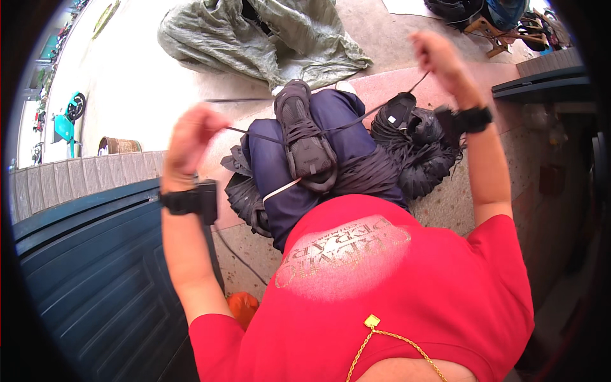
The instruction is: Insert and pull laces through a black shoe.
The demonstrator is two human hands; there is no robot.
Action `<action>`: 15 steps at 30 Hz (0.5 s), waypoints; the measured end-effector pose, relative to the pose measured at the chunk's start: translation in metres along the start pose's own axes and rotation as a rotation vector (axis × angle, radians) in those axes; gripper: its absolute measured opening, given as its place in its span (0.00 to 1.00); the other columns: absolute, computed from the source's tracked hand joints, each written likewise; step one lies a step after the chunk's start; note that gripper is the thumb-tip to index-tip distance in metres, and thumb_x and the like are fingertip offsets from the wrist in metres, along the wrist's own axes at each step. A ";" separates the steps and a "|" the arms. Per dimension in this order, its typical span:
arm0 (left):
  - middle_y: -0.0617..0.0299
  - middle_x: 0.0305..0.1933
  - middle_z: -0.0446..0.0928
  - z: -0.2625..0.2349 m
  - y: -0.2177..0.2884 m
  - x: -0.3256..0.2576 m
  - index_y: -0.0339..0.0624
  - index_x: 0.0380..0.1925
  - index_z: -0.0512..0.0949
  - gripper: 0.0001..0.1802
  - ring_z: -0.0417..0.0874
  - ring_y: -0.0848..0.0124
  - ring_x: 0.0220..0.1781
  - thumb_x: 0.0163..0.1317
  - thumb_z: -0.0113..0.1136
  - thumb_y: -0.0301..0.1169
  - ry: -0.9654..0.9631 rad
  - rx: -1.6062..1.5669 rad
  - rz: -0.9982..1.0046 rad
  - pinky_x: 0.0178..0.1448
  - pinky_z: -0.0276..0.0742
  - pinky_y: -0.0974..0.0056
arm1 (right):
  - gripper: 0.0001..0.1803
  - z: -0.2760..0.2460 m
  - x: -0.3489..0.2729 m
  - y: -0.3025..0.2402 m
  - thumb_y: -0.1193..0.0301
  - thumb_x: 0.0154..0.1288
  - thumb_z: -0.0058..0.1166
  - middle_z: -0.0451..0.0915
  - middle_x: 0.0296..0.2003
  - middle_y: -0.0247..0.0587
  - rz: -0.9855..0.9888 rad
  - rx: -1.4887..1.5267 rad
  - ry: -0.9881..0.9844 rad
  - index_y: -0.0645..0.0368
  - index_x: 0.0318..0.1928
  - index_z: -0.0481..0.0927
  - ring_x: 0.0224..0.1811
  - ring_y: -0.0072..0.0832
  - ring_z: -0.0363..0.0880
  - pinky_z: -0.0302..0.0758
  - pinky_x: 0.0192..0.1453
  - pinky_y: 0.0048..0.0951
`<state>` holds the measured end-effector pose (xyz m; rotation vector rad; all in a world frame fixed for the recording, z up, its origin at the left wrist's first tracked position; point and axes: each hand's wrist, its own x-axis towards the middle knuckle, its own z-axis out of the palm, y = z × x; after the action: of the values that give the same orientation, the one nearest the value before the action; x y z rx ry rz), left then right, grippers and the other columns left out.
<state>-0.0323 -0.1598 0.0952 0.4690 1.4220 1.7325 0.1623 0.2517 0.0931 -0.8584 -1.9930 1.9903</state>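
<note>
In the head view, the black shoe rests on the navy trousers; the left hand and right hand, well apart, each seem to pinch the dark lace, though blur hides the fingertips; the step looks like drawing the lace outward; the next move probably calls for even tension.

Black shoe, upper facing up, on lap, laces taut.

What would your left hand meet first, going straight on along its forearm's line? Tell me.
Probably the green sheet ahead; the left hand is raised, so it may pass above, as depth is unclear.
</note>
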 end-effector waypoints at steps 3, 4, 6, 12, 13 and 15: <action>0.65 0.20 0.65 -0.050 0.062 -0.026 0.42 0.19 0.67 0.14 0.68 0.73 0.29 0.66 0.43 0.31 0.172 -0.288 0.232 0.47 0.68 0.62 | 0.10 0.059 -0.030 0.043 0.63 0.63 0.45 0.68 0.21 0.24 0.155 -0.168 -0.188 0.52 0.35 0.77 0.21 0.11 0.64 0.59 0.20 0.12; 0.67 0.19 0.58 -0.072 0.077 -0.037 0.40 0.21 0.66 0.12 0.62 0.74 0.25 0.65 0.42 0.27 0.260 -0.480 0.288 0.40 0.65 0.65 | 0.10 0.073 -0.035 0.053 0.63 0.63 0.45 0.68 0.20 0.25 0.213 -0.207 -0.322 0.52 0.35 0.77 0.22 0.10 0.65 0.60 0.21 0.12; 0.68 0.19 0.56 -0.117 0.106 -0.089 0.36 0.28 0.68 0.09 0.57 0.76 0.22 0.66 0.42 0.29 0.304 -0.474 0.450 0.30 0.54 0.71 | 0.12 0.104 -0.033 0.086 0.63 0.60 0.48 0.73 0.20 0.33 0.154 -0.253 -0.410 0.58 0.35 0.78 0.24 0.17 0.71 0.68 0.25 0.22; 0.72 0.17 0.58 -0.119 0.058 -0.092 0.37 0.36 0.71 0.08 0.58 0.80 0.20 0.62 0.49 0.30 0.818 -0.004 0.244 0.25 0.55 0.73 | 0.17 0.134 -0.036 0.124 0.60 0.55 0.53 0.78 0.32 0.51 -0.247 -0.805 -0.399 0.61 0.37 0.78 0.38 0.42 0.77 0.71 0.43 0.35; 0.70 0.17 0.60 -0.101 0.037 -0.073 0.34 0.35 0.71 0.07 0.60 0.80 0.20 0.59 0.49 0.26 0.749 0.112 0.182 0.27 0.58 0.73 | 0.18 0.134 -0.037 0.114 0.58 0.53 0.54 0.78 0.32 0.51 -0.138 -0.886 -0.500 0.59 0.37 0.79 0.39 0.45 0.76 0.71 0.44 0.39; 0.67 0.23 0.69 -0.062 -0.005 -0.045 0.32 0.35 0.75 0.09 0.67 0.79 0.25 0.58 0.52 0.27 0.513 0.283 0.099 0.33 0.63 0.73 | 0.17 0.136 -0.040 0.111 0.58 0.53 0.53 0.78 0.31 0.51 -0.097 -0.903 -0.523 0.58 0.35 0.79 0.38 0.45 0.77 0.71 0.43 0.38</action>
<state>-0.0489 -0.2337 0.0823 0.2513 2.0547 1.8169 0.1528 0.1070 -0.0142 -0.3359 -3.2383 1.2788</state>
